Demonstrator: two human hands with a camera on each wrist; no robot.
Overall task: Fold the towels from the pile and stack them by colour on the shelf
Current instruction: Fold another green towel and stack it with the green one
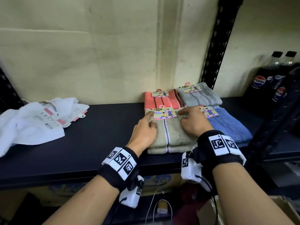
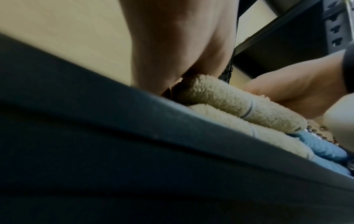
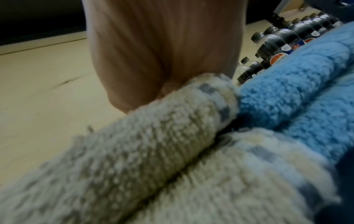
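Note:
Two folded beige towels (image 1: pixel 172 135) (image 2: pixel 229 104) (image 3: pixel 153 144) with a blue stripe and a paper label lie stacked near the front of the dark shelf (image 1: pixel 97 135). My left hand (image 1: pixel 144 129) (image 2: pixel 168 53) rests against the stack's left edge, index finger stretched toward the label. My right hand (image 1: pixel 193 122) (image 3: pixel 153 53) presses on the stack's top right, fingers spread. A folded blue towel (image 1: pixel 227 125) (image 3: pixel 296 91) lies right of the stack. Coral (image 1: pixel 162 101) and grey (image 1: pixel 199 96) folded towels lie behind it. A loose pile of white towels (image 1: pixel 32 124) lies at the shelf's left.
A black perforated upright (image 1: pixel 217 46) stands behind the grey towel. Dark Pepsi bottles (image 1: pixel 267 82) (image 3: pixel 277 44) fill the neighbouring shelf on the right. A wall closes the back. Under the shelf sit a cardboard box (image 1: pixel 155 181) and cables.

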